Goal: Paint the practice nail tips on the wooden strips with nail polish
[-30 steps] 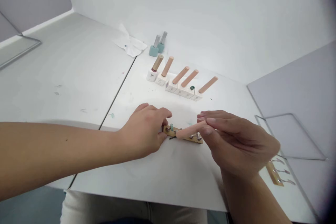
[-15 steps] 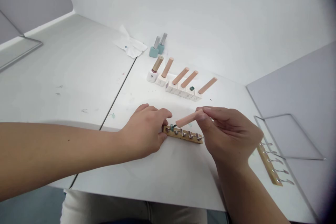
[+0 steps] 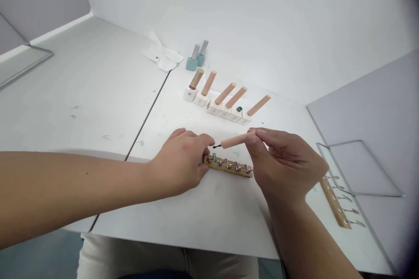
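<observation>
My left hand [image 3: 183, 157] grips the left end of a narrow wooden nail-tip stand [image 3: 233, 172] between thumb and fingers. Small clips and short shiny nail tips line the stand; the tip near the left end [image 3: 214, 157] is green. Pinched in my right hand [image 3: 284, 161] is a nail polish brush [image 3: 235, 140] with a peach handle. Its dark green bristles point left, just above the green tip and apart from it, close to my left fingertips. Behind the stand, an uncapped white polish bottle [image 3: 236, 117] shows a green neck.
Capped white polish bottles [image 3: 213, 107] stand in a row beyond my hands. Two teal bottles [image 3: 191, 64] and a crumpled tissue [image 3: 165, 59] lie farther back. A second wooden stand with clips [image 3: 336, 205] is at the right, near a wire frame [image 3: 379, 195]. Green smudges mark the white table.
The brush has lifted up off the green nail tip, so its bristles now show in the air. My left hand stays on the stand.
</observation>
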The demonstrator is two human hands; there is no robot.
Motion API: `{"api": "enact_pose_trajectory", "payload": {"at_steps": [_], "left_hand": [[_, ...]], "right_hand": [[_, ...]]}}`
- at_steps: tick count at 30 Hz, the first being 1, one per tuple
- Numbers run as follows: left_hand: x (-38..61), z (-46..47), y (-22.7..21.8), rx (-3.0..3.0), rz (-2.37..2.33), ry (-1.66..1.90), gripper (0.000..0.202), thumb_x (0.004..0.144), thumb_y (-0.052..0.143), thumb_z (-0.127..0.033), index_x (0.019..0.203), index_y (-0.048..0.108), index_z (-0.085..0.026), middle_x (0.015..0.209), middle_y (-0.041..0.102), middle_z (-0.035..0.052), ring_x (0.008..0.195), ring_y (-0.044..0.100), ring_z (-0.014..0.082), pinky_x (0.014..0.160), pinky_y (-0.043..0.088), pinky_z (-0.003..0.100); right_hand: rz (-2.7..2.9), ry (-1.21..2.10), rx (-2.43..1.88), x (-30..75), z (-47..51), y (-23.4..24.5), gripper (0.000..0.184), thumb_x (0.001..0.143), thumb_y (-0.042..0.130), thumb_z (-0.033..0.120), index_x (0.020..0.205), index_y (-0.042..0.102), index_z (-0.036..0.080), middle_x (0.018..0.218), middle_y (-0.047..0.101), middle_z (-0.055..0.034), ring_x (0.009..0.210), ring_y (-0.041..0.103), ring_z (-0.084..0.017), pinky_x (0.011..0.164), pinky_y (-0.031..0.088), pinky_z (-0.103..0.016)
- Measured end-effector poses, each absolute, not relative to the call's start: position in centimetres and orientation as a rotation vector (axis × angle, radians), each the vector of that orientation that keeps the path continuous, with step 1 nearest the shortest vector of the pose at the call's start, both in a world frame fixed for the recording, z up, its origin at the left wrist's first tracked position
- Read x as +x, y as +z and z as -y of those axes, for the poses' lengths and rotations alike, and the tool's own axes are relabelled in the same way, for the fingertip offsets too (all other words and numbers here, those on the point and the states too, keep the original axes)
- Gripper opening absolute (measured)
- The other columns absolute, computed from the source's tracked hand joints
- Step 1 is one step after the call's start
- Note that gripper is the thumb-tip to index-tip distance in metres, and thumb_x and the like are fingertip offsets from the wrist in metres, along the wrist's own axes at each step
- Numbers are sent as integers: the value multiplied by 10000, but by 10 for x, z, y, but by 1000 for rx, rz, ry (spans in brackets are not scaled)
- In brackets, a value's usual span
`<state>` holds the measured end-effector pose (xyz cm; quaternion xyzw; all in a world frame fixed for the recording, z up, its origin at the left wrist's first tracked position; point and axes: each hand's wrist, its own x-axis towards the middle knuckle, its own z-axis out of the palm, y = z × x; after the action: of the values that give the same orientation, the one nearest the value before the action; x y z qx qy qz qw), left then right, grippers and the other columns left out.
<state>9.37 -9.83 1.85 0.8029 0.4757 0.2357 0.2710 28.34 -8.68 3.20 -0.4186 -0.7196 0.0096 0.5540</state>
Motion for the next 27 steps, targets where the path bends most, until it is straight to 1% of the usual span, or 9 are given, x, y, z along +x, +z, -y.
{"api": "enact_pose_trajectory", "payload": {"at_steps": [3,7,11,16,22,27], "left_hand": [[93,98,18,2168,-1284,635,387,727,618,-120,1103,546,-176,944,707,7,919,597,220,925,417,412],[93,98,17,2172,-1286,635,379,723,635,-126,1089,547,-175,955,706,9,910,599,215,925,415,414],[94,98,17,2174,-1281,653,383,724,646,-132,1091,544,-174,951,709,10,915,605,211,947,404,421],[93,99,17,2148,-1293,639,391,728,627,-131,1105,538,-184,951,709,12,949,598,229,916,430,411],[94,99,20,2159,-1271,653,369,733,618,-121,1093,546,-157,921,707,22,895,605,209,943,412,415],[94,100,20,2154,-1285,626,375,731,620,-125,1097,545,-163,943,709,28,934,603,229,927,422,420]], "right_hand": [[1695,-6,-950,284,87,33,279,685,704,55,885,672,247,765,719,28,687,684,-162,615,570,-335],[1744,4,-897,286,88,34,336,648,722,34,903,679,250,803,722,21,700,676,-155,586,559,-314],[1762,101,-831,287,90,35,350,633,712,12,889,690,249,808,720,8,692,671,-166,576,550,-332],[1759,138,-813,289,94,38,375,601,715,-6,870,704,254,792,712,4,666,665,-174,556,546,-346],[1748,127,-854,287,97,40,283,654,717,74,841,694,285,745,708,21,632,657,-176,518,542,-348],[1736,64,-953,288,95,38,245,669,714,91,825,684,278,736,706,26,631,655,-168,539,538,-340]]}}
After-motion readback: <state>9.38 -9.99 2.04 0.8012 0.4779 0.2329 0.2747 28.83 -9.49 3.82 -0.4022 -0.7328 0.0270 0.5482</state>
